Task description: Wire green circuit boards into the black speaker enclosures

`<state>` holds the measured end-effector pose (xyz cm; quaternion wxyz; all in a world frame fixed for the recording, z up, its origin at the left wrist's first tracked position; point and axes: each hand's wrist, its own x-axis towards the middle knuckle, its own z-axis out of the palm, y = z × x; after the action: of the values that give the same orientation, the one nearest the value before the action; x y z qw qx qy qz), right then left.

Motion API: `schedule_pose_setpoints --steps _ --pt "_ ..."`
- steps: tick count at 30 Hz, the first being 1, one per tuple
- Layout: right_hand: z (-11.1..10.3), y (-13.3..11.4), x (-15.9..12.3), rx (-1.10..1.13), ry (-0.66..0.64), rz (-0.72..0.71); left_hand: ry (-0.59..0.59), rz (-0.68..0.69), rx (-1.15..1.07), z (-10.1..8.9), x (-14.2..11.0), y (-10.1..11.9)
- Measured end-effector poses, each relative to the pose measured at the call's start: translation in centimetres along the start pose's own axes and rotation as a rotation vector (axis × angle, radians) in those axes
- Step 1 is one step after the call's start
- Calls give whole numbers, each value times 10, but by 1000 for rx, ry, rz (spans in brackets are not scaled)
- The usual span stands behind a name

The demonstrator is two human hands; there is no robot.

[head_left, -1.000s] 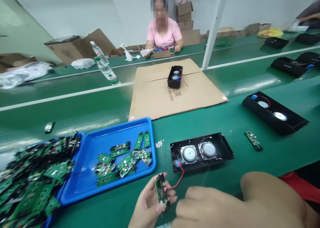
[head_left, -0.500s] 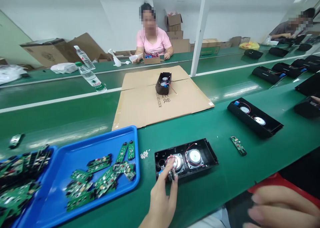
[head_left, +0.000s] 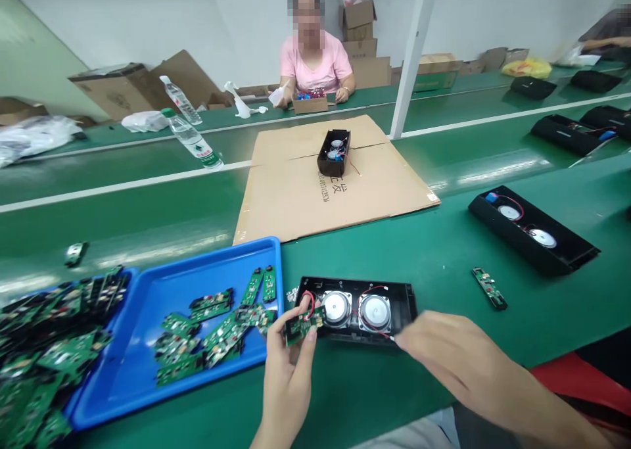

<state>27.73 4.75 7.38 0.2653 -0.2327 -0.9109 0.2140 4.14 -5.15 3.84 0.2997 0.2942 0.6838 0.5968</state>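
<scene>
In front of me lies a black speaker housing [head_left: 401,304] with two round silver speakers [head_left: 375,312] inside. My left hand [head_left: 290,363] pinches a green circuit board [head_left: 306,324] over the housing's left end; a red wire loops up from the board. At the housing's lower right edge, my right hand [head_left: 453,350] has its fingertips together on the white-tipped end of a thin speaker wire [head_left: 387,334]. That hand is partly smeared by motion.
Left of the housing, a blue tray [head_left: 172,400] holds several circuit boards, beside another heaped tray. A loose board [head_left: 489,288] and a second housing [head_left: 532,235] lie right. Behind is a cardboard sheet [head_left: 290,199] bearing another housing. A person in pink [head_left: 320,64] sits opposite.
My left hand has moved left and lifted the circuit board into clear view. My right hand has come in from the lower right to the wire at the housing. The view has shifted slightly.
</scene>
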Motion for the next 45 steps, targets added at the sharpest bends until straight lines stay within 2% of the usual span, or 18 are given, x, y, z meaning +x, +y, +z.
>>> schedule_pose_setpoints --steps 2,4,7,12,16,19,24,27,33,35,38,40,45 --pt "15 10 28 -73 -183 -59 -2 -67 -62 0 -5 1" --pt "28 18 43 -198 -291 -88 2 -128 -113 2 -9 3" --pt "38 25 49 -333 -413 -138 30 -187 -115 5 -13 6" --pt "41 22 53 -358 -607 -223 17 -226 -124 8 -13 9" --pt "44 26 61 -356 -674 -241 -12 -225 -212 8 -12 10" --pt "43 36 66 -252 -685 -212 -31 -201 -219 5 -11 7" --pt "39 44 76 160 -677 -93 -76 -220 -165 -4 -8 -5" --pt "40 36 79 249 -575 -17 -100 -232 -161 -1 -5 -6" --pt "50 20 84 377 -370 64 -44 -222 -153 12 -3 5" --pt "55 18 86 450 -332 186 -53 -227 -163 13 -2 5" --pt "62 14 88 564 -355 430 -102 -230 -199 12 1 4" --pt "66 11 88 562 -368 481 -129 -238 -206 12 2 3" --pt "74 11 83 310 -311 363 -142 -247 -205 13 3 1"
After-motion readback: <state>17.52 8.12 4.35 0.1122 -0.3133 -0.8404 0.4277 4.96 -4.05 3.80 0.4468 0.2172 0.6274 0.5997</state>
